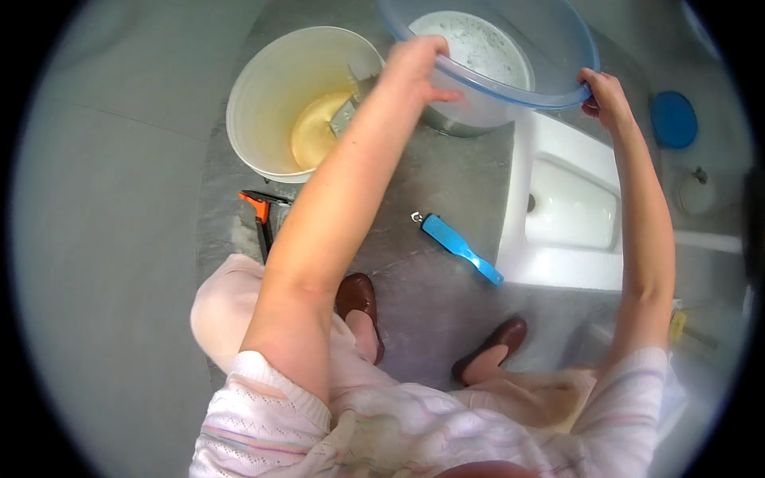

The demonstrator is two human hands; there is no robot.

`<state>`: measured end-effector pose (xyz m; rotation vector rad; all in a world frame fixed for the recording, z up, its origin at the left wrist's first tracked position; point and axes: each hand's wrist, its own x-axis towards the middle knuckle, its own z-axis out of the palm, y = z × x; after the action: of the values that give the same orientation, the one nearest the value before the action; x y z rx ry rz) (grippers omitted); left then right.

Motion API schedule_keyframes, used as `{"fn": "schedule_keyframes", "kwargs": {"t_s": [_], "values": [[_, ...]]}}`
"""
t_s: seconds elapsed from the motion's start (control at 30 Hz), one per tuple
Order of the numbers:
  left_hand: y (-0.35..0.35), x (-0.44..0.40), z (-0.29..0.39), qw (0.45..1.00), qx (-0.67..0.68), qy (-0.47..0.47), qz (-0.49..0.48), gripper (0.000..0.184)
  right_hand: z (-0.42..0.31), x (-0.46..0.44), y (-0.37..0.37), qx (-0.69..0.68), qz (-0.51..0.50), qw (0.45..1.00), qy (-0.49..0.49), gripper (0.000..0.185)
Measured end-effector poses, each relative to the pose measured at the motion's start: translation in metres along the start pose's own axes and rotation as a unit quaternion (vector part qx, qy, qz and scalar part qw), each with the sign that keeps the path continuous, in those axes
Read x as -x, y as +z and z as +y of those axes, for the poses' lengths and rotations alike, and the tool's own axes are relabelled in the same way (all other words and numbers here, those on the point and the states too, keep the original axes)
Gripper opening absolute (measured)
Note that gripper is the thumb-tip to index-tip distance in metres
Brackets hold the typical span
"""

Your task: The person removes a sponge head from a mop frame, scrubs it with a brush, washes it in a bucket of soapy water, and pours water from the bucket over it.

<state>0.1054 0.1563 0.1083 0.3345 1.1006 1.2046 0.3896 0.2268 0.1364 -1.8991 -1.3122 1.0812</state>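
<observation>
A large translucent blue basin (514,94) is held by its rim in both hands, up at the top of the view. My left hand (421,68) grips the near left part of the rim, thumb stretched out below it. At the right side of the rim, my right hand (606,97) has its fingers curled over the edge. Through the basin's clear plastic shows a round white container (470,36) with a speckled whitish surface. Left of my left forearm stands a cream-coloured bucket (259,103), yellowish inside at the bottom, with a grey object partly hidden by the arm.
A blue-handled tool (458,247) lies on the grey floor (414,183) by my feet. An orange and black tool (259,211) lies near the bucket. On the right are a white ceramic fixture with a basin-like hollow (558,271) and a round blue object (673,119).
</observation>
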Motion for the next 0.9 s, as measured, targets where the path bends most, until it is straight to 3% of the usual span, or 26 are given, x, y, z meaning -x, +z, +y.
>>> {"fn": "schedule_keyframes", "kwargs": {"t_s": [0.13, 0.27, 0.3, 0.33, 0.37, 0.47, 0.57, 0.77, 0.8, 0.87, 0.9], "values": [[0.001, -0.001, 0.001, 0.997, -0.064, 0.026, 0.026, 0.034, 0.000, 0.034, -0.034, 0.043, -0.093, 0.994, 0.038, 0.023], [0.004, 0.010, -0.008, 0.995, -0.058, 0.065, 0.047, 0.024, 0.005, -0.028, -0.048, -0.084, -0.052, 0.995, -0.015, 0.022], [0.006, 0.012, -0.010, 0.995, -0.043, 0.065, 0.054, 0.021, 0.004, -0.046, -0.036, -0.123, -0.004, 0.992, -0.007, 0.013], [0.008, 0.015, -0.014, 0.996, -0.012, 0.074, 0.055, 0.022, 0.008, -0.056, -0.037, -0.101, -0.002, 0.995, -0.027, 0.011], [0.005, 0.009, -0.016, 0.998, -0.010, 0.055, 0.024, 0.038, 0.015, -0.065, -0.041, -0.076, 0.002, 0.996, -0.044, 0.008], [0.008, 0.031, -0.017, 0.993, 0.017, 0.076, 0.086, 0.061, 0.001, -0.044, -0.035, -0.052, 0.019, 0.998, -0.038, 0.004], [0.006, 0.038, -0.028, 0.990, 0.023, 0.114, 0.085, 0.067, 0.004, -0.025, -0.036, -0.081, 0.027, 0.996, -0.037, 0.006], [-0.011, 0.042, -0.044, 0.962, 0.209, 0.145, 0.095, 0.059, -0.069, 0.005, -0.024, 0.054, 0.017, 0.992, -0.114, 0.008], [-0.012, 0.045, -0.049, 0.959, 0.233, 0.129, 0.091, 0.057, -0.076, -0.006, -0.033, 0.052, -0.018, 0.990, -0.128, 0.008], [-0.009, 0.052, -0.055, 0.952, 0.278, 0.103, 0.080, 0.053, -0.101, 0.006, -0.034, 0.123, 0.011, 0.984, -0.128, 0.010], [-0.002, 0.049, -0.061, 0.939, 0.304, 0.140, 0.079, 0.050, -0.107, 0.012, -0.038, 0.133, 0.017, 0.982, -0.133, 0.011]]}}
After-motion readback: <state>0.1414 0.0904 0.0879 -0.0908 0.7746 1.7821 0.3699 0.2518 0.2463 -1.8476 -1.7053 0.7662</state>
